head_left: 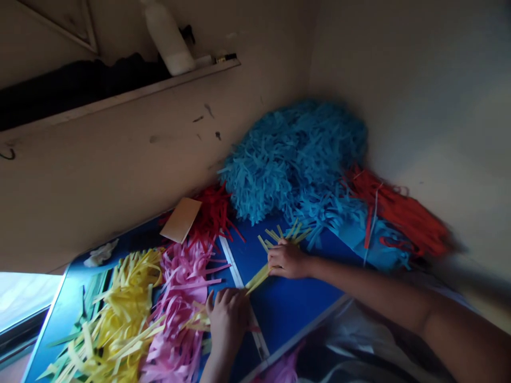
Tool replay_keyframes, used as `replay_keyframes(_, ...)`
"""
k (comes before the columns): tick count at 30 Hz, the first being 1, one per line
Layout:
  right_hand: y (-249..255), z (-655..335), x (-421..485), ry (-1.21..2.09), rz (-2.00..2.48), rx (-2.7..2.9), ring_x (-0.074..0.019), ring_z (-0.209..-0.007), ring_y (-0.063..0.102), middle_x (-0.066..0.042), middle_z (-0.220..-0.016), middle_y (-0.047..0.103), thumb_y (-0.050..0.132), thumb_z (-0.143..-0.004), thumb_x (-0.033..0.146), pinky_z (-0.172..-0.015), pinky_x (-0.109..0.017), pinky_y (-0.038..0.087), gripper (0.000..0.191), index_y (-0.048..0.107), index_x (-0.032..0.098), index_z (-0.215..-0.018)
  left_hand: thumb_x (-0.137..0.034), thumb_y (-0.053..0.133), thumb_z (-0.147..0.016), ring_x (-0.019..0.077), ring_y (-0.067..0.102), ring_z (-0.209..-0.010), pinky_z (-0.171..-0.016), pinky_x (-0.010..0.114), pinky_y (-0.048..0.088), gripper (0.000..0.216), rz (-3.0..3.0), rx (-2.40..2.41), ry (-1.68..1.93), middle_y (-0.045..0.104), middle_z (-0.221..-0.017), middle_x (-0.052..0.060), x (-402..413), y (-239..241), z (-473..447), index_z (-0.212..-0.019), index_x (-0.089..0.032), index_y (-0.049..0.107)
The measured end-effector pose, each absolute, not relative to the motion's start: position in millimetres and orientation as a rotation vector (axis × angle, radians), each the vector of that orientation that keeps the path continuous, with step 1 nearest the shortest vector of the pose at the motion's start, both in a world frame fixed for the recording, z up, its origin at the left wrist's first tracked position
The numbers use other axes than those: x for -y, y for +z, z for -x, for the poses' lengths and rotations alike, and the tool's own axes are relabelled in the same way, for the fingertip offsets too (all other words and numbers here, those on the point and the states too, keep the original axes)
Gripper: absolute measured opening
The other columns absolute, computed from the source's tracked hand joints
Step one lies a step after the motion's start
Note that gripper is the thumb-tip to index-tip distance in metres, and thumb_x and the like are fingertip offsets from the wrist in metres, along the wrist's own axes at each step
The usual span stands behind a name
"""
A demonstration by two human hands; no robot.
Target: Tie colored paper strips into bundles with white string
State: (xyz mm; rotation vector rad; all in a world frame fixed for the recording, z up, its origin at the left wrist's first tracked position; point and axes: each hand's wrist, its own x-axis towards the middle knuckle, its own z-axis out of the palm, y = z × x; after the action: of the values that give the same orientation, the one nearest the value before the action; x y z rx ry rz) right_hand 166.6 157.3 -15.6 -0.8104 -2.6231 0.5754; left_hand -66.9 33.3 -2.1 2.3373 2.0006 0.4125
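My right hand (pixel 288 259) is closed around a yellow fringed paper strip (pixel 258 279), and its cut ends fan out beyond my fingers. The strip runs down to my left hand (pixel 228 314), whose fingers are curled over its other part; more yellow ends stick out on that hand's left side. Under and beside my left hand lies pink fringed paper (pixel 175 314). Further left is a heap of yellow fringed paper (pixel 128 298). My palms and the strip's middle inside each grip are hidden.
On the blue table (pixel 291 314), blue fringed paper (pixel 295 149) is piled in the corner, with red strips (pixel 403 213) at its right. A brown card (pixel 181 219) rests by red fringe (pixel 211 213). Green strips (pixel 85 314) lie leftmost. A white bottle (pixel 167 37) stands on the shelf (pixel 120 101).
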Motion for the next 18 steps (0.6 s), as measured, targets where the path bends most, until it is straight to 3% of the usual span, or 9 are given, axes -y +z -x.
replay_keyframes(6,-15,-156,-158,0.514,1.017,2.585,-0.0192,-0.085,0.058,-0.001,-0.084,0.066,0.073,-0.078,0.03,-0.078,-0.034,0.034,0.011,0.072,0.02,-0.073,-0.03,0.048,-0.094,0.0216,0.062,-0.087,-0.09,0.041,0.034,0.03,-2.284,-2.069,0.429,0.073,-0.083,0.002,-40,-5,67,-0.075,-0.027,0.071)
replay_keyframes(18,-7,-147,-158,0.537,1.178,2.601,-0.0215,-0.085,0.058,-0.003,-0.082,0.067,0.073,-0.072,0.03,-0.076,-0.035,0.035,0.01,0.071,0.02,-0.068,-0.028,0.058,-0.086,0.0243,0.06,-0.085,-0.083,0.041,0.034,0.021,-2.181,-2.161,0.315,0.072,-0.076,0.0,-46,0,60,-0.069,-0.03,0.071)
